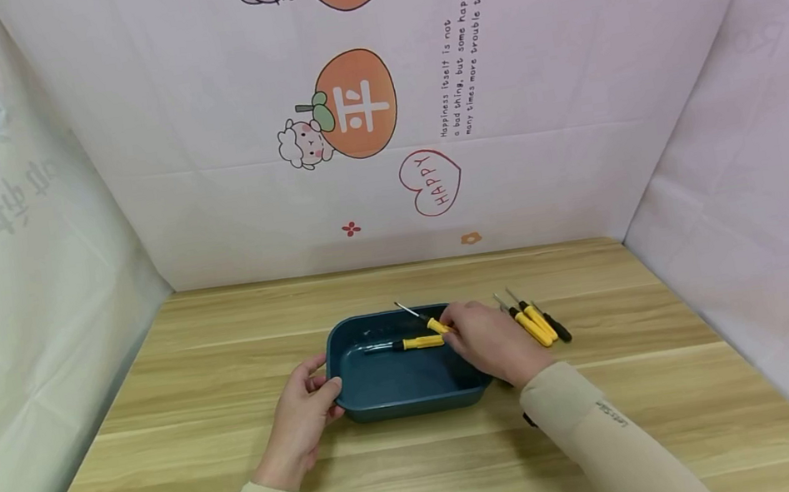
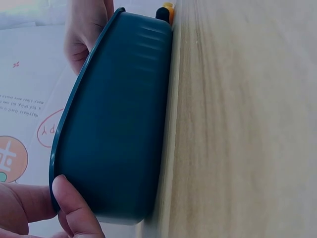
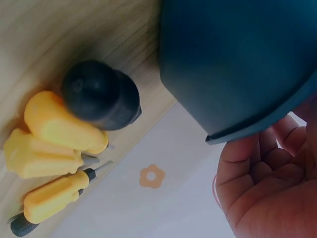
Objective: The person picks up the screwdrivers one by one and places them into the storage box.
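Observation:
A dark teal rectangular box (image 1: 417, 405) stands on the table. My left hand (image 1: 301, 419) grips its left end, the thumb over the rim; in the left wrist view the thumb and fingers (image 2: 74, 206) hold the box wall (image 2: 114, 109). Over the box's right end, my right hand (image 1: 491, 337) holds a screwdriver by its yellow handle (image 1: 438, 325), its metal shaft pointing up and left. Another yellow-and-black screwdriver (image 1: 419, 342) lies inside the box. The right wrist view shows my curled right fingers (image 3: 237, 168) by the rim; the held tool is hidden there.
Right of the box lie several screwdrivers with yellow handles (image 1: 533, 329) and one with a black handle (image 1: 561, 331). The right wrist view has a large black handle end (image 3: 94, 91) close by. A printed white sheet (image 1: 543, 174) rises behind the wooden table (image 1: 223, 320).

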Demonstrator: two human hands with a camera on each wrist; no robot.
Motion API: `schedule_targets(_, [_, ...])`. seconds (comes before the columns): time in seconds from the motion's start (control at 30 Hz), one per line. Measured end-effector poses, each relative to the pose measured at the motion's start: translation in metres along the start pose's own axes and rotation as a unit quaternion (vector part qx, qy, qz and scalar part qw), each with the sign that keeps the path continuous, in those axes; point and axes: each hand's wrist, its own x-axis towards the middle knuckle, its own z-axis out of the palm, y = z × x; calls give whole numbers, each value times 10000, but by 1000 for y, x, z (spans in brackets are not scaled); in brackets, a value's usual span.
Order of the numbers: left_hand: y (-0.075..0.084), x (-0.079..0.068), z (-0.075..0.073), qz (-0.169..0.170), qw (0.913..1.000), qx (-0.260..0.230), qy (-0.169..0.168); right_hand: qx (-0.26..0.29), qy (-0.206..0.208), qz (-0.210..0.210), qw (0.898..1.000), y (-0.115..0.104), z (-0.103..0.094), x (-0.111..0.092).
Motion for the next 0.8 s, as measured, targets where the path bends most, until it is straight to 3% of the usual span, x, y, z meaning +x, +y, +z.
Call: schedule_targets(0.8, [0, 0, 1, -8, 10000, -5, 45, -433, -68, -374, 9983, -15, 22, 13])
